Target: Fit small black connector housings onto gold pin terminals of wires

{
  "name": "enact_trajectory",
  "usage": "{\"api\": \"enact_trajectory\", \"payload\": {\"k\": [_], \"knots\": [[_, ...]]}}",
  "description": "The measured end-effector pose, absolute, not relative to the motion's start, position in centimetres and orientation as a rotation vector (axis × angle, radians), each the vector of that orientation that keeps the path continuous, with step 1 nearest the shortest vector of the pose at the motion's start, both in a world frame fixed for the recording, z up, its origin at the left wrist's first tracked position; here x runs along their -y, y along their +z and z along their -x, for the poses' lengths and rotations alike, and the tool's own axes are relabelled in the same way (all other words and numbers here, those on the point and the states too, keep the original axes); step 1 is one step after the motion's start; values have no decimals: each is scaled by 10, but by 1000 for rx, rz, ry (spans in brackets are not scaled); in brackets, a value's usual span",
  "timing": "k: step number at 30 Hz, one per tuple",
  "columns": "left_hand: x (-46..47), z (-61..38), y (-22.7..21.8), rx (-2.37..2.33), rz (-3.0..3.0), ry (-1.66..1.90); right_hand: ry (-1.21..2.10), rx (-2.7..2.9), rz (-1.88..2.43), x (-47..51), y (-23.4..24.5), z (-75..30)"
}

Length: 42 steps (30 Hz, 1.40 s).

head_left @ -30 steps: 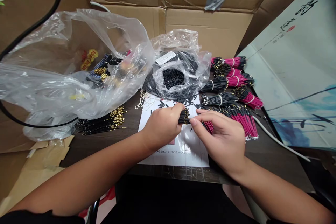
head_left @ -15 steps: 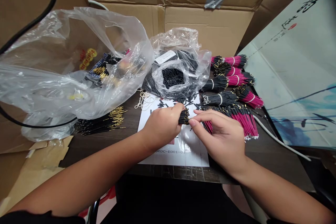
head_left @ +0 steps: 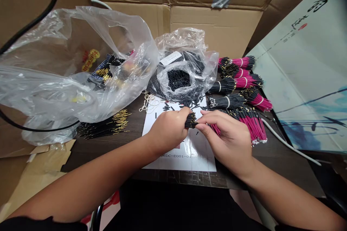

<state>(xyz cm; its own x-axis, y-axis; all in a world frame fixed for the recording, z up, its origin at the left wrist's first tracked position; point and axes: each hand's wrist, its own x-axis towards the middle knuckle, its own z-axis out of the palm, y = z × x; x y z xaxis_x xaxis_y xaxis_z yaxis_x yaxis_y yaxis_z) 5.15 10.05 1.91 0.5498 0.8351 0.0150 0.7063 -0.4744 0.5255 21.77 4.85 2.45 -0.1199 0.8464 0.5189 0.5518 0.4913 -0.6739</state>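
Note:
My left hand [head_left: 170, 128] is closed around a bundle of thin black wires [head_left: 190, 120] with gold tips, which stick out toward the right. At those tips, the thumb and forefinger of my right hand [head_left: 227, 131] are pinched together. Whatever lies in that pinch is too small and covered to make out. Beneath both hands is a white printed sheet [head_left: 199, 158]. Short black sleeves [head_left: 169, 107] lie scattered on its upper part, and more fill an open clear plastic bag [head_left: 179, 80] just behind.
Banded pink-and-black wire bundles [head_left: 245, 81] and loose pink wires [head_left: 255, 126] lie at the right. Black wires with gold ends [head_left: 105, 125] lie left, by a large clear bag [head_left: 135, 43]. Rubber bands [head_left: 148, 103] sit near the sheet. A white cable [head_left: 290, 144] crosses the right side.
My right fingertips have moved slightly left, closer against the wire tips. The left hand keeps its grip on the bundle almost unmoved.

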Motion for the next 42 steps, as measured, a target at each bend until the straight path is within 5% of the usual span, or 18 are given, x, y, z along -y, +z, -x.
{"api": "enact_trajectory", "payload": {"k": [42], "knots": [[-102,-50,19,-1135,-2260,410,328,1907,1121,-48,32,-225]]}}
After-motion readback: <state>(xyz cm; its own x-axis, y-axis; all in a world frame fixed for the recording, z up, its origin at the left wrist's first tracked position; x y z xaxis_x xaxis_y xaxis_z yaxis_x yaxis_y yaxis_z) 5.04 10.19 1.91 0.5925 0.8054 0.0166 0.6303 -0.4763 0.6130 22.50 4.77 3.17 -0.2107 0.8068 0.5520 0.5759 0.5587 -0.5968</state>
